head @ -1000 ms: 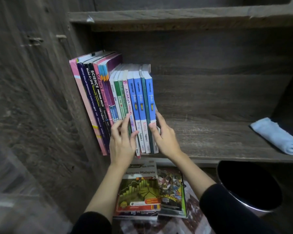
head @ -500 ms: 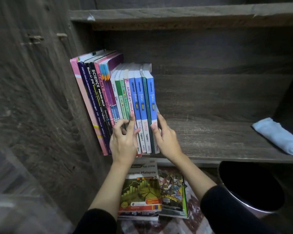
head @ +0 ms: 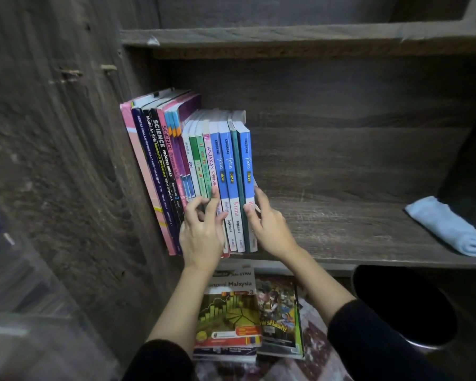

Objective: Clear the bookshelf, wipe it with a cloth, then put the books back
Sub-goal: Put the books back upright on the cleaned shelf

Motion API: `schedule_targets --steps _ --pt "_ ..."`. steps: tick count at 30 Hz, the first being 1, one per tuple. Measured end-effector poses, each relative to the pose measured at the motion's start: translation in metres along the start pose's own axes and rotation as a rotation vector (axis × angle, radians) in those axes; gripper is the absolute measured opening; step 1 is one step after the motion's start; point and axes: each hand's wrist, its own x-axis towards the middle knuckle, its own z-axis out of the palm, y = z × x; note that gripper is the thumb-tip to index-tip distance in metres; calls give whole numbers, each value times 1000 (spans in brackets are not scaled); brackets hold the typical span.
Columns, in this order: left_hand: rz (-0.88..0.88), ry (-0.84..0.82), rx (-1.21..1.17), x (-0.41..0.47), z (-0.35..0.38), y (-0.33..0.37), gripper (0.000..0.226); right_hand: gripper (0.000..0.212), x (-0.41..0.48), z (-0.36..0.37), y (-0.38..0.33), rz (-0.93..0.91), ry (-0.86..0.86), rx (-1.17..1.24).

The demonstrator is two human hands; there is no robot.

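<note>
Dark wood-grain shelf (head: pixel 341 232): upright row of colourful paperback textbooks (head: pixel 193 160) leans left; left hand (head: pixel 202 235) pinches middle spines, right hand (head: pixel 270 226) grips blue end book (head: pixel 246 160), likely squaring them.

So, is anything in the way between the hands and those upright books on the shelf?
Nothing visible. The left hand and right hand touch the row of upright paperback books; the folded light-blue cloth lies apart, far right on the dark wooden shelf.
</note>
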Motion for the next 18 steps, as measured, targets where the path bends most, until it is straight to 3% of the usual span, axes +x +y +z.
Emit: schedule_targets --steps 5,9,13,18 --pt "-37 100 4 23 -19 7 30 63 7 -20 -8 -31 -74 -47" --pt "-75 175 9 77 -36 30 33 71 22 -42 -27 -100 3 18" --pt "-3 0 117 121 -48 48 44 58 39 -54 -40 -108 -6 10" --pt "36 -224 262 127 -44 51 38 52 39 -52 -39 -63 -32 7"
